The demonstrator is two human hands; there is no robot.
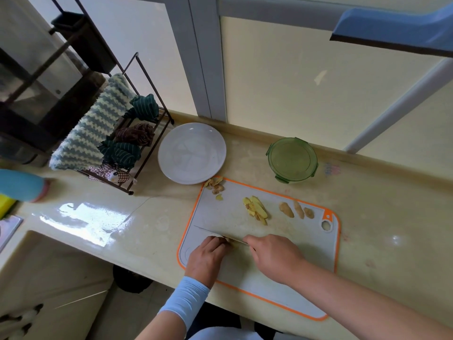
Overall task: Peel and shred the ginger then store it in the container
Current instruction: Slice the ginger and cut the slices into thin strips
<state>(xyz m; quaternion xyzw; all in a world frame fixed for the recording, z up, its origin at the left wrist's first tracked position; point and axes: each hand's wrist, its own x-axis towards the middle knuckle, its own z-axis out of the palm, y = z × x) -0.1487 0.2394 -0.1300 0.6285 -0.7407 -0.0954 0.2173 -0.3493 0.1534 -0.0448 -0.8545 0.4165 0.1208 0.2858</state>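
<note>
**Slicing under way; shredding and storing not yet done**

Nearest the body, the left hand bends its fingers down over a small pale piece of ginger. It pins the piece to the white plastic cutting board with an orange rim; how much ginger lies beneath them is hidden. Just beside it, the right hand wraps its fingers tight round the handle of a thin steel kitchen knife. The blade runs out leftward across the board and meets the ginger at the left fingertips.

This looks like the cutting stage, with peeling apparently finished. The next move calls for short, even strokes with the left fingertips tucked back, since the piece is small and the edge sits close.

Farther up the board lie a loose pile of yellow ginger slices and, to its right, three beige ginger chunks, not yet cut. A heap of brown peel scraps sits at the far left corner.

Beyond, on the glossy cream tabletop, stand a round white plate and, well apart to its right, the round green plastic container. Its lid is apparently on and would need to come off before storing.
</note>
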